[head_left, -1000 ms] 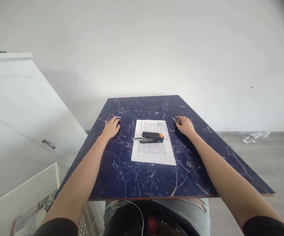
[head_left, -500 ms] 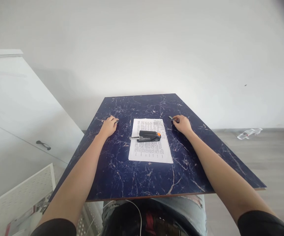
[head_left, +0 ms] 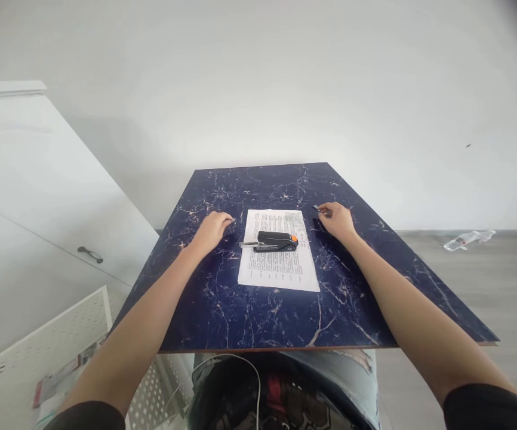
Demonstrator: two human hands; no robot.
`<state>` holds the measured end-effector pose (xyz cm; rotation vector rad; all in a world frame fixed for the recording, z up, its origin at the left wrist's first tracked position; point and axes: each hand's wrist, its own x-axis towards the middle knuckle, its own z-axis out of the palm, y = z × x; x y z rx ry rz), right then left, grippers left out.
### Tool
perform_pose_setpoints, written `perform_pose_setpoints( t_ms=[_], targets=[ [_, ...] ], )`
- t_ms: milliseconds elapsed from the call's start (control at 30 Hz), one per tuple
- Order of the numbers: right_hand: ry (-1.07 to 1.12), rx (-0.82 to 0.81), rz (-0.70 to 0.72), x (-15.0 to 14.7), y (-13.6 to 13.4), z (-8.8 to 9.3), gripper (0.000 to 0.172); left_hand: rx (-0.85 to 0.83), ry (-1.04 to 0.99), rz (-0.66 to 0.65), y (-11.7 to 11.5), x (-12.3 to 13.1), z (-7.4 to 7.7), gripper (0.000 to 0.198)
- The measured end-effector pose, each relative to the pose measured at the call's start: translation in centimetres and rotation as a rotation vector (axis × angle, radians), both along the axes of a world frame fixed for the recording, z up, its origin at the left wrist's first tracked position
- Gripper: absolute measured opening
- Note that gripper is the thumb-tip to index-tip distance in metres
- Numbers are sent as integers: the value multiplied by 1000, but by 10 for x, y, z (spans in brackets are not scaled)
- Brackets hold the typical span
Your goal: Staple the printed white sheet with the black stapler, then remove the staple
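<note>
A black stapler [head_left: 277,240] with an orange button lies on a printed sheet of paper [head_left: 280,272], its metal tray sticking out to the left. To the left of the paper, my left hand [head_left: 216,228] is closed in a pinch on a tiny grey piece [head_left: 233,221], too small to identify. Right of the sheet, my right hand [head_left: 337,221] pinches a small dark grey strip [head_left: 316,208] between thumb and fingers. A shadow beneath the right fingertips shows them a little above the surface. Neither hand touches the stapler or the paper.
The blue marbled table [head_left: 258,325] reaches toward the wall. A white cabinet [head_left: 39,197] with a dark handle stands at the left, above a perforated white basket [head_left: 83,319]. Clear plastic packaging [head_left: 468,240] lies on the floor at the right. A white cable [head_left: 256,373] hangs near my lap.
My left hand has moved right, closer to the paper, with the tiny piece. The right hand has lifted slightly with its strip. The view has shifted a little; stapler and paper stay put.
</note>
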<state>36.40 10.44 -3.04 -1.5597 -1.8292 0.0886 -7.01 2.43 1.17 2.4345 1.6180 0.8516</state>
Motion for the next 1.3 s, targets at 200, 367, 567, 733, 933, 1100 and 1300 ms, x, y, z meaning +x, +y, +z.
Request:
perform_pose_setpoints(
  t_ms=[200, 367, 567, 733, 933, 1100, 1300],
  targets=[
    [-4, -21, 71, -9, -5, 3, 24, -92, 45, -340, -35, 38, 10, 21],
    [-5, -43, 74, -9, -8, 5, 25, -64, 178, -426, -27, 39, 3, 22],
    [6, -75, 86, -10, -8, 6, 27, -38, 206, -425, -25, 41, 0, 26],
    [1, -68, 93, -10, -9, 7, 26, -32, 212, -446, -25, 41, 2, 26],
    [-15, -63, 98, -10, -10, 7, 25, -13, 258, -442, -24, 41, 2, 28],
    [2, -57, 84, -13, -13, 14, 24, -107, 181, -412, -30, 39, 9, 27],
    [165, -159, 395, -37, -41, 35, 28, -290, 95, -349, -27, 13, 20, 36]
  ],
)
